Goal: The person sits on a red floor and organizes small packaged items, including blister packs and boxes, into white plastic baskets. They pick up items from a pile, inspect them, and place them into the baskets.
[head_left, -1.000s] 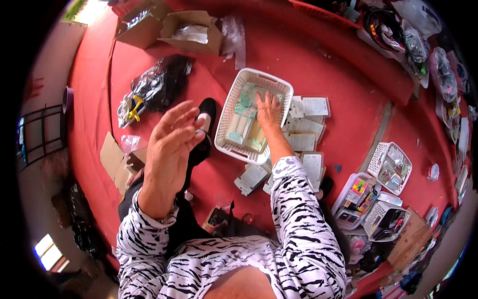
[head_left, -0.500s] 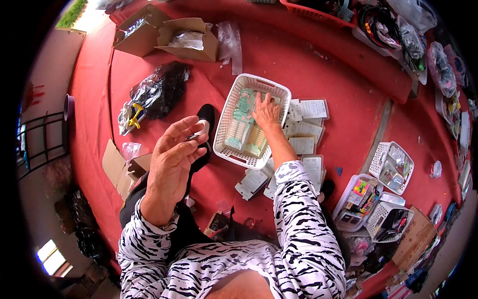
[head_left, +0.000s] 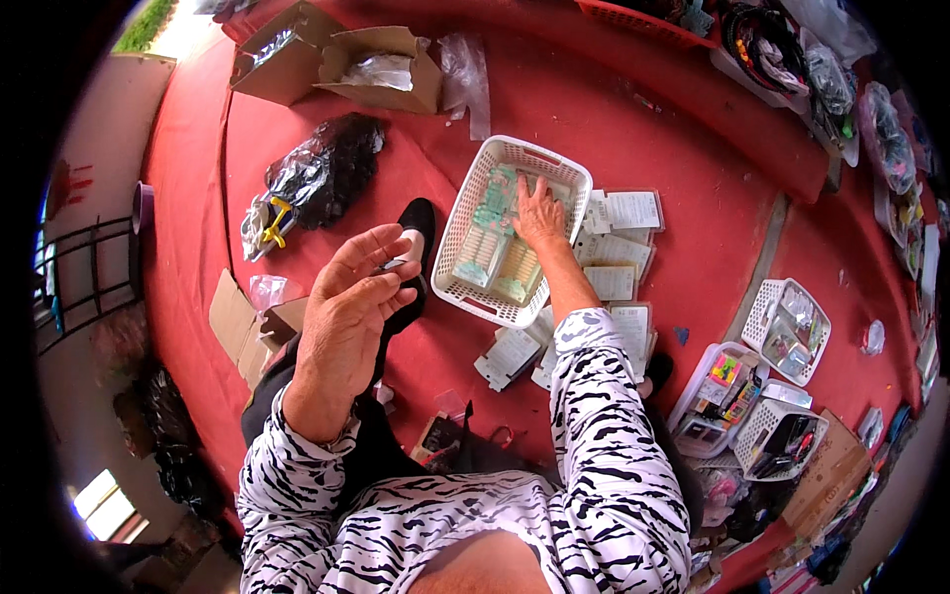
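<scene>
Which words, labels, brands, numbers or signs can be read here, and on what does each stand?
None can be read clearly.
White cards beside the white basket: printed lines, too small to read.
Red marks on the left wall: too blurred to tell whether they are writing.

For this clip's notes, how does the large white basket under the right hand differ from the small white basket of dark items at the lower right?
The large basket looks clearly bigger than the small basket. The large basket holds pale and green packs, while the small basket holds black items. The right hand reaches into the large basket; neither hand is at the small basket. Both are white with perforated walls.
</scene>
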`<state>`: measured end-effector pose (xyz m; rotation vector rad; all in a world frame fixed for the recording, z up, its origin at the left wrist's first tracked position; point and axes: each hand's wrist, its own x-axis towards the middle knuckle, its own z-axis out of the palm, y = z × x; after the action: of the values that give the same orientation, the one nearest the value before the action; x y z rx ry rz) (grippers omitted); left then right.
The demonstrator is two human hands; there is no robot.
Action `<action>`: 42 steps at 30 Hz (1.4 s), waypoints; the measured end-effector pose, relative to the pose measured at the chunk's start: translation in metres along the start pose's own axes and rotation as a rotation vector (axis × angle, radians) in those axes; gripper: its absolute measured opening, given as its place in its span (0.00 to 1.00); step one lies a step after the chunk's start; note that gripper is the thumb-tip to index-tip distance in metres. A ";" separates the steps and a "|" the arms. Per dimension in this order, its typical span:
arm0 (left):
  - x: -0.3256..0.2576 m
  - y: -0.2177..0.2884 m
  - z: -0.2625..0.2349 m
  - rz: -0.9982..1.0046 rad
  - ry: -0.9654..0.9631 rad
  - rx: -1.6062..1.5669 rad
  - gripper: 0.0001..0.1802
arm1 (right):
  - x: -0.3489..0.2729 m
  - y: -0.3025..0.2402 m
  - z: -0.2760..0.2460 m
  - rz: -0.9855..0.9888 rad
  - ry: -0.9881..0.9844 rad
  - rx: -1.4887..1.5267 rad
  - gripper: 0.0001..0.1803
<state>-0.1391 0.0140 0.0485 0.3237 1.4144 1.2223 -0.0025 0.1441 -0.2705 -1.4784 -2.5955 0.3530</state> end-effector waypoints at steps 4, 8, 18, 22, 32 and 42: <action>-0.002 0.001 -0.002 0.003 0.007 -0.003 0.21 | 0.009 -0.006 -0.013 0.097 -0.121 0.036 0.25; -0.002 0.001 0.001 -0.018 0.002 0.005 0.21 | 0.011 0.008 -0.006 0.177 -0.057 -0.016 0.23; 0.002 0.000 0.002 -0.015 -0.020 0.021 0.20 | -0.001 -0.009 -0.007 -0.002 -0.210 -0.117 0.35; 0.000 0.001 0.001 -0.012 -0.004 0.029 0.20 | 0.011 -0.018 -0.021 -0.028 -0.123 -0.088 0.41; -0.004 0.002 0.005 -0.093 -0.094 0.033 0.19 | 0.025 -0.027 -0.018 -0.018 -0.009 0.079 0.41; -0.005 -0.002 0.007 -0.120 -0.127 0.025 0.19 | 0.031 0.009 -0.006 -0.278 -0.110 -0.026 0.41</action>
<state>-0.1310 0.0126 0.0518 0.3233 1.3217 1.0692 -0.0089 0.1760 -0.2671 -1.1104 -2.8519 0.3768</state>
